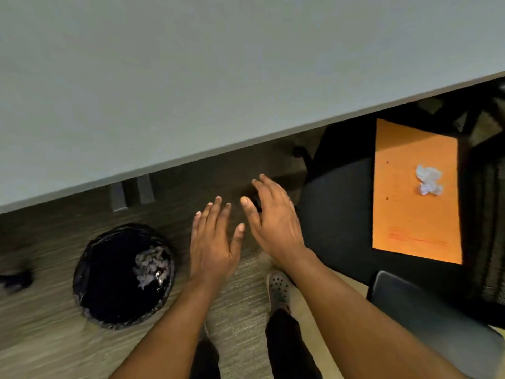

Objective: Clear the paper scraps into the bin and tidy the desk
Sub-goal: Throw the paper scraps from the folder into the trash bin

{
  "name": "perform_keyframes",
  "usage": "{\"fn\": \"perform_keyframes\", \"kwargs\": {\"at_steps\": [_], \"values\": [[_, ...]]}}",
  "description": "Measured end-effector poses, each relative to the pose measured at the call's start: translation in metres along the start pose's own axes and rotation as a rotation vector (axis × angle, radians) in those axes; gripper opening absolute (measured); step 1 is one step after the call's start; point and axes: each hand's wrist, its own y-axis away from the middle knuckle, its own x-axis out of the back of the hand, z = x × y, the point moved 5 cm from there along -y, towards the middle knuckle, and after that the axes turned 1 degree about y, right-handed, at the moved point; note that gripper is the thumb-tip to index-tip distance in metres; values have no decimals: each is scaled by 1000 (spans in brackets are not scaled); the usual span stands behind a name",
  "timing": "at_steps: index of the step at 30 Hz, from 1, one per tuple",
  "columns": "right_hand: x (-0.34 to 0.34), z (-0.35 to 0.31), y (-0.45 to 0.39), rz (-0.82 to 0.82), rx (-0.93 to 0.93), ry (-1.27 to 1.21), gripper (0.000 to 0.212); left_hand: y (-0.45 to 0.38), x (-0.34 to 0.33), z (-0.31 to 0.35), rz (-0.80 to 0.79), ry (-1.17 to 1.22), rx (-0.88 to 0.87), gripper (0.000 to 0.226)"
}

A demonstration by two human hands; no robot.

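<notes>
A round bin (90,283) with a black liner stands on the floor at lower left, and crumpled white paper scraps (150,265) lie inside it near its right wall. My left hand (213,242) hovers just right of the bin, fingers spread, holding nothing. My right hand (273,220) is beside it, also empty with fingers apart. On the black chair seat (336,220) at right lies an orange folder (415,214) with a crumpled white paper scrap (429,180) on top. The grey desk top (191,77) fills the upper frame.
A chair armrest (426,318) sticks out at lower right. My shoe (278,291) and dark trouser legs are below my hands on the carpet. A dark object (16,280) lies on the floor at far left. Desk legs (134,191) show under the edge.
</notes>
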Motion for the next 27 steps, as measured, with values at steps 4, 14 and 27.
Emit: {"fn": "perform_keyframes", "kwargs": {"at_steps": [4, 14, 27], "values": [[65, 60, 10, 121, -100, -17, 57, -29, -18, 81, -57, -18, -142, 61], [162, 251, 38, 446, -500, -26, 52, -95, -111, 242, -209, -103, -529, 60], [178, 402, -1, 383, -528, 4, 88, -189, -253, 386, -494, -127, -773, 75]]}}
